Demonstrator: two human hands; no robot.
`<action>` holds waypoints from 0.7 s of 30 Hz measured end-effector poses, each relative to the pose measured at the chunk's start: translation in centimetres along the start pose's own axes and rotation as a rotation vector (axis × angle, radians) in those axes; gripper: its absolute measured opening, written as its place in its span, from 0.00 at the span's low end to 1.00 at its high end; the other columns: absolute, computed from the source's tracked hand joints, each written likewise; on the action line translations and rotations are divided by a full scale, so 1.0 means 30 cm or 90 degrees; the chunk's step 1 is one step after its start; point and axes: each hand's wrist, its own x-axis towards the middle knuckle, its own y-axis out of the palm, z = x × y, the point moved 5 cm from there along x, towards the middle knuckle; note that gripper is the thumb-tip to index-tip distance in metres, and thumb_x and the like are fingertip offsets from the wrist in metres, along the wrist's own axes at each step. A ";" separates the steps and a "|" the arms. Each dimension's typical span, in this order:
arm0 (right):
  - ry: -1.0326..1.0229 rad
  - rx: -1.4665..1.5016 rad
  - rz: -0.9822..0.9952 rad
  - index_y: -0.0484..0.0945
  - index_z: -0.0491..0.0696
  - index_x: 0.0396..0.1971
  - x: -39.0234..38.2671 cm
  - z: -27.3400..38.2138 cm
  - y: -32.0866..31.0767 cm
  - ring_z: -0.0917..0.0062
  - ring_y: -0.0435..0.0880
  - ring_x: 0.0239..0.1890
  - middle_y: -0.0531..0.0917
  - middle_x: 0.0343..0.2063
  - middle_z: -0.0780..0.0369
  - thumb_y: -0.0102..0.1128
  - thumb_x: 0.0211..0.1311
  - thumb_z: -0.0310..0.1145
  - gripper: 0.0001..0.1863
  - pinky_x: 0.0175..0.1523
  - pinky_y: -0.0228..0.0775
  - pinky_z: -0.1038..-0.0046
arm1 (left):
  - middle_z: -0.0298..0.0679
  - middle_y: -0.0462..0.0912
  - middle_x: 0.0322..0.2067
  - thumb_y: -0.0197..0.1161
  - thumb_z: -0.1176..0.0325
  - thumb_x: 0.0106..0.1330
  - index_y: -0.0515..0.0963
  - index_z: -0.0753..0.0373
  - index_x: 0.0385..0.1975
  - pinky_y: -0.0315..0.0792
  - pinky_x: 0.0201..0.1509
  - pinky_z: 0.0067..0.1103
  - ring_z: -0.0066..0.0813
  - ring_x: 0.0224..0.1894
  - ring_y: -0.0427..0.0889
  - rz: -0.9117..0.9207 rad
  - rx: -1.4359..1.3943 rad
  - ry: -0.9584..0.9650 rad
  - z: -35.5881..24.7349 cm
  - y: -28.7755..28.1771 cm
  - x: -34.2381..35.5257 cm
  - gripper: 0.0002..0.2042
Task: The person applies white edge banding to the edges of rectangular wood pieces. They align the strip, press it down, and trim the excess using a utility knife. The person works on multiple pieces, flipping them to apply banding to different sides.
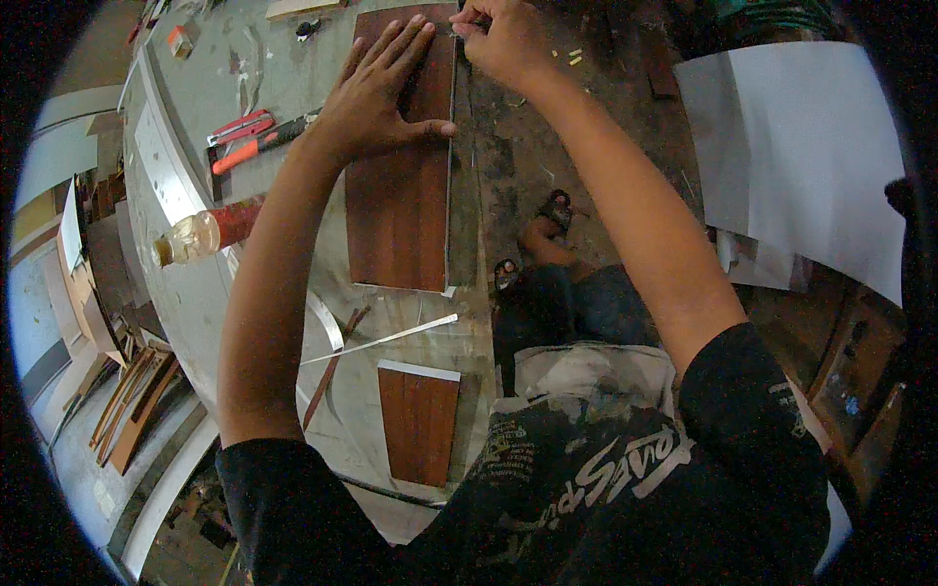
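Observation:
My left hand (pixel 389 90) lies spread, palm down, on the upper part of a long dark-brown wood-grain panel (pixel 399 230) on the worktable (pixel 315 83). My right hand (pixel 498 44) is closed at the panel's upper right edge, its fingertips pinched on something I cannot make out. Left of the panel lie a red cutter knife (pixel 241 127) and a tool with an orange handle (pixel 244 152). A plastic bottle (pixel 195 240) lies near my left forearm. Below the panel are thin pale and brown strips (pixel 415 324) and a smaller brown panel (pixel 420 420) with a white edge.
Large white sheets (pixel 796 156) stand at the right. Stacked boards and offcuts (pixel 132 410) lie at the far left. A long white strip (pixel 161 146) runs along the table's left side. My legs and sandalled feet (pixel 557 210) show below the table's right edge.

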 end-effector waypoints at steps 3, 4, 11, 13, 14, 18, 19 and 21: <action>-0.023 -0.012 -0.024 0.85 0.47 0.29 -0.031 0.024 -0.015 0.56 0.88 0.36 0.88 0.31 0.53 0.72 0.55 0.34 0.07 0.43 0.79 0.57 | 0.39 0.49 0.80 0.74 0.24 0.36 0.48 0.55 0.80 0.41 0.82 0.48 0.44 0.82 0.46 0.020 -0.012 0.016 -0.021 -0.020 -0.018 0.70; -0.036 -0.012 -0.039 0.85 0.47 0.30 -0.041 0.033 -0.021 0.56 0.88 0.36 0.88 0.31 0.53 0.73 0.54 0.34 0.07 0.43 0.79 0.57 | 0.39 0.48 0.80 0.75 0.25 0.34 0.48 0.55 0.80 0.41 0.82 0.48 0.44 0.82 0.46 0.030 -0.024 0.024 -0.028 -0.030 -0.025 0.72; -0.034 0.015 -0.041 0.86 0.48 0.30 -0.093 0.058 -0.024 0.57 0.88 0.39 0.88 0.33 0.53 0.72 0.52 0.32 0.06 0.46 0.79 0.58 | 0.37 0.46 0.81 0.80 0.29 0.23 0.46 0.56 0.80 0.39 0.83 0.46 0.41 0.82 0.43 0.109 -0.025 0.014 -0.060 -0.066 -0.069 0.78; -0.053 0.013 -0.051 0.86 0.48 0.30 -0.104 0.068 -0.028 0.56 0.88 0.38 0.88 0.33 0.54 0.72 0.52 0.31 0.06 0.46 0.79 0.58 | 0.36 0.46 0.81 0.80 0.29 0.24 0.46 0.55 0.80 0.39 0.83 0.46 0.40 0.82 0.43 0.109 -0.024 0.011 -0.063 -0.063 -0.078 0.77; -0.042 0.009 -0.035 0.86 0.47 0.30 -0.110 0.067 -0.025 0.56 0.88 0.38 0.88 0.32 0.53 0.72 0.51 0.30 0.06 0.46 0.79 0.58 | 0.36 0.46 0.81 0.79 0.28 0.27 0.46 0.54 0.80 0.39 0.83 0.46 0.40 0.82 0.44 0.110 -0.019 0.007 -0.063 -0.059 -0.085 0.76; -0.042 0.020 -0.024 0.85 0.46 0.30 -0.158 0.085 -0.019 0.54 0.86 0.37 0.86 0.31 0.52 0.71 0.51 0.28 0.06 0.44 0.78 0.56 | 0.37 0.45 0.81 0.74 0.27 0.38 0.46 0.54 0.81 0.36 0.82 0.47 0.41 0.82 0.43 0.111 0.001 0.003 -0.071 -0.038 -0.131 0.69; -0.053 0.029 -0.036 0.85 0.45 0.30 -0.172 0.093 -0.019 0.54 0.86 0.37 0.86 0.30 0.52 0.71 0.51 0.28 0.06 0.44 0.77 0.56 | 0.37 0.45 0.81 0.73 0.26 0.42 0.46 0.54 0.81 0.34 0.82 0.48 0.41 0.83 0.41 0.098 0.006 0.012 -0.078 -0.035 -0.143 0.67; -0.058 0.078 -0.042 0.85 0.45 0.29 -0.201 0.103 -0.012 0.54 0.85 0.36 0.85 0.30 0.51 0.71 0.52 0.27 0.05 0.43 0.76 0.55 | 0.36 0.45 0.81 0.72 0.27 0.44 0.46 0.54 0.81 0.35 0.82 0.48 0.41 0.82 0.42 0.101 0.012 -0.009 -0.087 -0.018 -0.170 0.66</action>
